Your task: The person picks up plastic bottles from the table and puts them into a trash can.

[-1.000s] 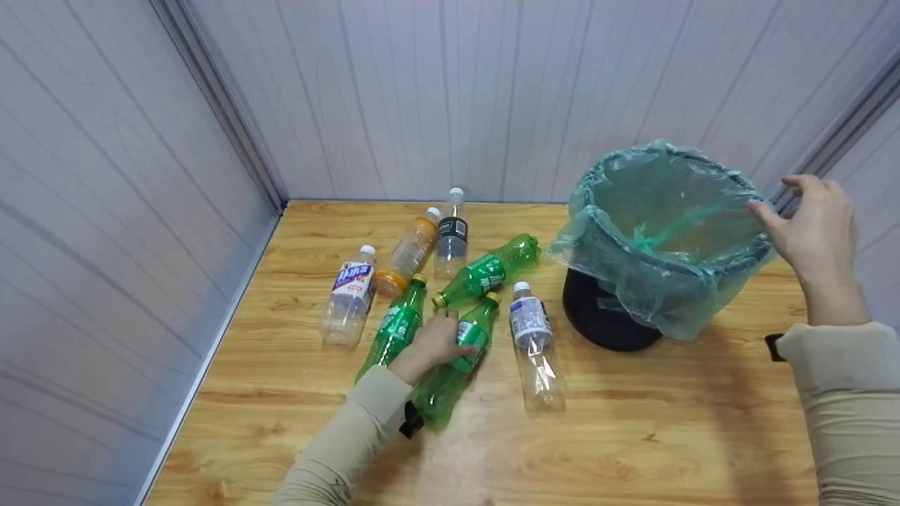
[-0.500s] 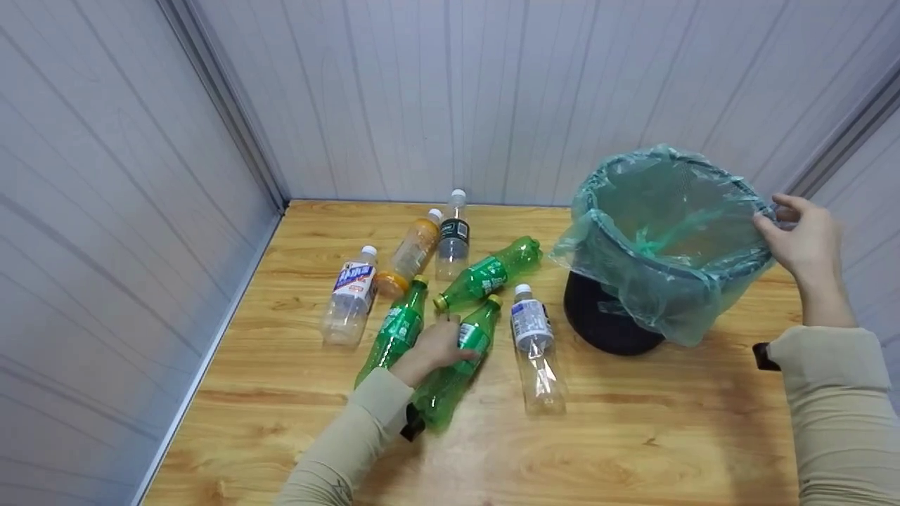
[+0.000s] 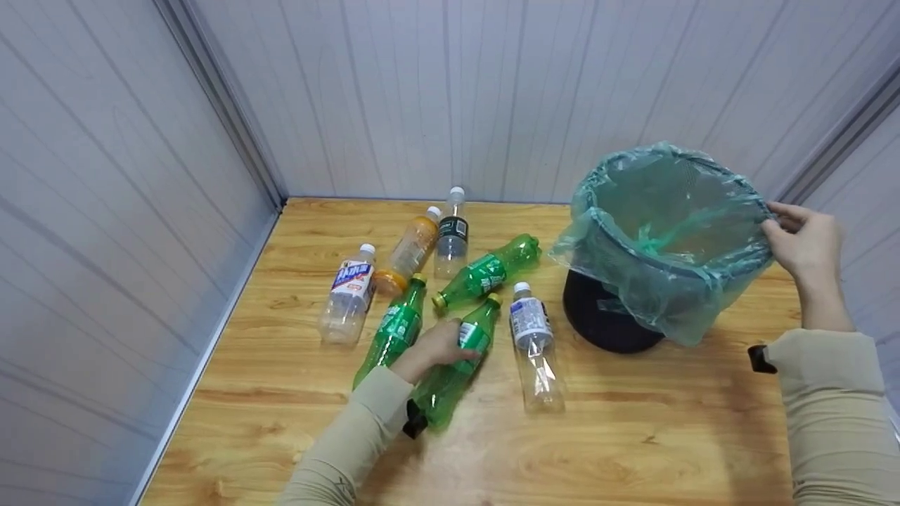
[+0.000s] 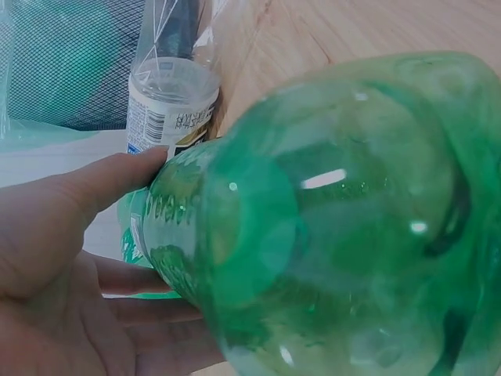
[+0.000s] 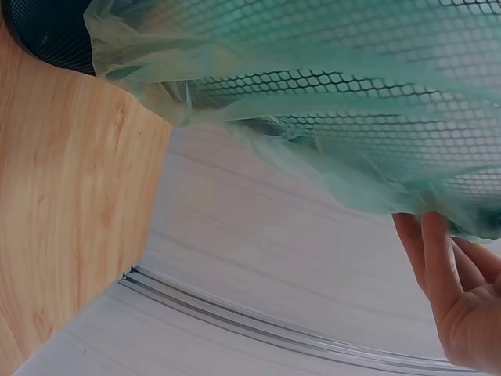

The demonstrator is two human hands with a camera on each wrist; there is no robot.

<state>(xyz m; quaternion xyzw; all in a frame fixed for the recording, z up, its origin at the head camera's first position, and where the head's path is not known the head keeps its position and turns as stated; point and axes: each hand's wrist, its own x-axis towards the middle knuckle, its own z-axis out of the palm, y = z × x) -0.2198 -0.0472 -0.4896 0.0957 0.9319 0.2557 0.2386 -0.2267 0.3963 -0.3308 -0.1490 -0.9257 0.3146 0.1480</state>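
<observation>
Seven plastic bottles lie on the wood-grain table (image 3: 619, 436), and one of them, a green soda bottle (image 3: 453, 383) with a yellow cap (image 3: 494, 299), is in the grip of the left hand (image 3: 437, 344). It lies on its side, cap pointing away from the person, between a second green bottle (image 3: 392, 329) on the left and a clear bottle with a white label (image 3: 534, 341) on the right. No liquid can be made out inside, so it is judged light; the wall looks thin and smooth — liable to slip at the bulging base and to dent under a hard squeeze. The labelled middle appears the soundest place to take hold. Left-hand fingers are clamped on the bottle: thumb along the right flank, the others curled round the opposite side, as the left wrist view confirms. The left forearm slants in from the near edge, palm lowered over the bottle. The right hand (image 3: 808, 242) pinches the lined rim of the mesh waste bin (image 3: 608, 320), thumb at the inner edge, fingers outside against the green liner (image 3: 668, 302); its forearm rises along the right, wrist bent inward.
</observation>
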